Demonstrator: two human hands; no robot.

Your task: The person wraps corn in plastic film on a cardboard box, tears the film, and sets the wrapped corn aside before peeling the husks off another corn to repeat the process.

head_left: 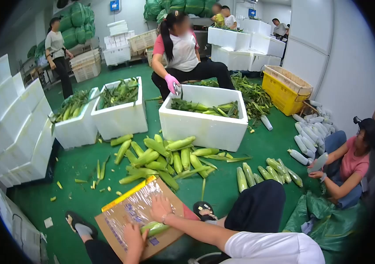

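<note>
A sheet of clear plastic film (141, 202) lies over a flat cardboard piece (170, 244) across my lap. On the cardboard's near part rests a husked green ear of corn (156, 228). My left hand (134, 236) is closed at the left end of that ear, its thumb against it. Just beyond the ear, my right hand (161, 209) lies flat on the film with its fingers stretched out. A loose pile of corn ears (165, 158) sits on the floor past the cardboard's far edge.
Wrapped ears (269, 172) lie in a row to the right. Across from me, a person in a pink glove (172, 83) sits behind a white foam box (203, 127). Another person (356, 160) at right holds a wrapped ear. White boxes (16, 127) are stacked at left.
</note>
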